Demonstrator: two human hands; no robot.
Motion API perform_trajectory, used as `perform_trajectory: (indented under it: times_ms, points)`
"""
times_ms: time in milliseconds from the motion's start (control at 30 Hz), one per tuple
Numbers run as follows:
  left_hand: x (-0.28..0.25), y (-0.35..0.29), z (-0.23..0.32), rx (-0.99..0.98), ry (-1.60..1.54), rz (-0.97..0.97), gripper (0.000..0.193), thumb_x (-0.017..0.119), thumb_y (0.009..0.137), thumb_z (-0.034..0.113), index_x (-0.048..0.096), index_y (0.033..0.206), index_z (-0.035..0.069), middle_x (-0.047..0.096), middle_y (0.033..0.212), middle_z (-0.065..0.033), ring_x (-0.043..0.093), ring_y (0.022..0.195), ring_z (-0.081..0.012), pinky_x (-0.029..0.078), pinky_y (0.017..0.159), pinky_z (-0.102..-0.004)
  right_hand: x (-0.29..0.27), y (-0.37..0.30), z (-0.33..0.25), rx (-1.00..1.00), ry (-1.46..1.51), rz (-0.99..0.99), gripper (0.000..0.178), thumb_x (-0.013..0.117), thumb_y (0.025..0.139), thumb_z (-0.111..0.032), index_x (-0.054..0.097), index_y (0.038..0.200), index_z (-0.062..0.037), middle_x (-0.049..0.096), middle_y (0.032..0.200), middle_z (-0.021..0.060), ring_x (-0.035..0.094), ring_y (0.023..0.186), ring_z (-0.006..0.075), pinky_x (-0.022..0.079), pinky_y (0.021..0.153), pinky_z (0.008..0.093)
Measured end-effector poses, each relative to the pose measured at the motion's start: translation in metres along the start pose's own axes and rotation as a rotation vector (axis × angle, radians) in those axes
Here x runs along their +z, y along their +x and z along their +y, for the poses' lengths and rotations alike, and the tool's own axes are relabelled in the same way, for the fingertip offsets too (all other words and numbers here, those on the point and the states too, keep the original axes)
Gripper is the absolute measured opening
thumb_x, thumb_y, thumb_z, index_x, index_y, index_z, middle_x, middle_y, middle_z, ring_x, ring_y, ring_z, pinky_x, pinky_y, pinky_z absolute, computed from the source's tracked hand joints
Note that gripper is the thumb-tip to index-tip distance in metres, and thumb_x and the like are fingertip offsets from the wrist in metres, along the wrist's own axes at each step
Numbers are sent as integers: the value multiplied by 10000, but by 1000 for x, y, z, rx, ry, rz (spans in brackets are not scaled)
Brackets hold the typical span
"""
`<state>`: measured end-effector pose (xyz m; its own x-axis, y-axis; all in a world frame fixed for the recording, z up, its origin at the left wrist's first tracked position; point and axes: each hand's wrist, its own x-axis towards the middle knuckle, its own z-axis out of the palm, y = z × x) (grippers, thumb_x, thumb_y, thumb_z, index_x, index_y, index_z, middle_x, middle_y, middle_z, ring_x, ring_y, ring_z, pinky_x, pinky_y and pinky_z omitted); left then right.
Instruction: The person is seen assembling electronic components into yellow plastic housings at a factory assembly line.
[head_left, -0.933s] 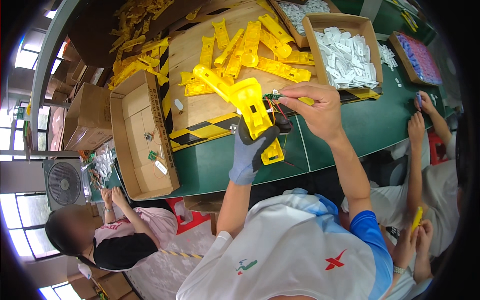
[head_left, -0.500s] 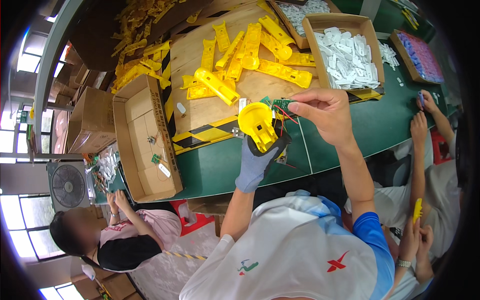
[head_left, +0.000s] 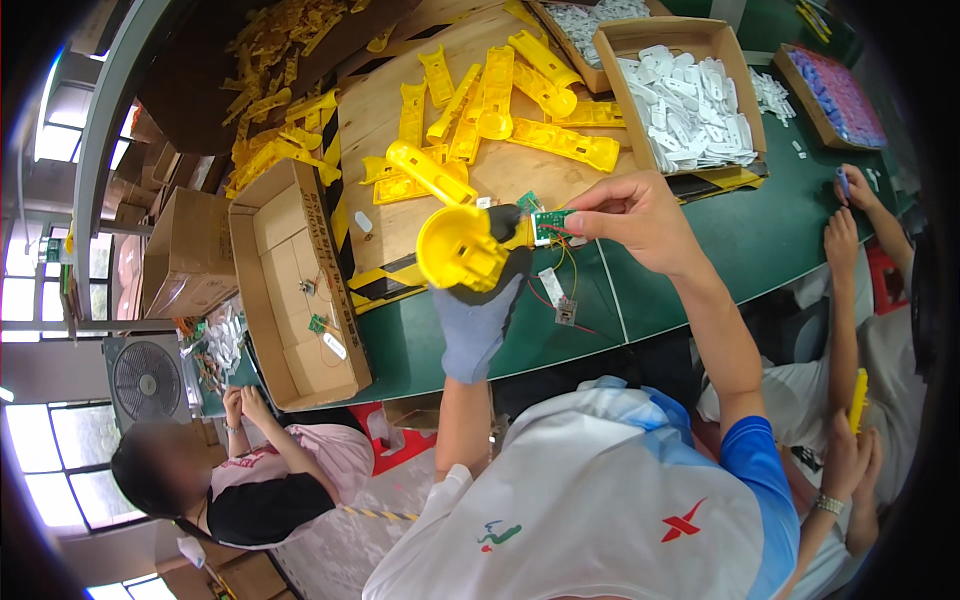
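Your gloved left hand (head_left: 486,305), fingers wrapping a yellow shell (head_left: 452,246); your right hand (head_left: 645,220), fingertips pinching a green circuit board (head_left: 550,224)

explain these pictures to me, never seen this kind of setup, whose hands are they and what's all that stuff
There's no robot, just a person working. A fisheye camera on their head looks down, so straight edges bend near the rim. Their gloved left hand holds a cupped yellow plastic piece; their bare right hand pinches a green circuit board. Ahead, more yellow pieces lie on a wooden surface. To the left, an open cardboard box holds a few small parts; to the right, another box holds a heap of white parts.
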<state>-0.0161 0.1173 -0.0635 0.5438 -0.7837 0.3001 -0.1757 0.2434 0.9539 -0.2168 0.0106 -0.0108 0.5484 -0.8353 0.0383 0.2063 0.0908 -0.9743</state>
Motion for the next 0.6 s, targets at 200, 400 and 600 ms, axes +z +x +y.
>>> perform_trajectory:
  times_ms: [200, 400, 600]
  points:
    - [27, 23, 36, -188, -123, -264, 382, 779, 722, -9, 611, 1064, 0, 668, 947, -47, 626, 815, -141, 514, 754, -265, 1, 0, 12, 3, 3, 12, 206, 732, 826, -19, 695, 1012, 64, 716, 912, 112, 677, 800, 126, 537, 741, 230]
    - [26, 16, 15, -156, -127, 5, 444, 787, 713, -9, 574, 1102, -8, 657, 1030, -82, 622, 905, -157, 513, 777, -283, 18, -25, 10, -226, -310, 204, 268, 775, 802, -103, 688, 1024, 18, 716, 955, 81, 668, 830, 114, 528, 751, 246]
    - [29, 14, 24, -124, -171, -29, 473, 810, 704, 3, 560, 1104, -12, 643, 999, -79, 621, 867, -156, 508, 760, -281, 34, -25, 19, -453, -591, 224, 212, 755, 793, -38, 674, 982, 15, 708, 918, 86, 674, 831, 135, 534, 739, 266]
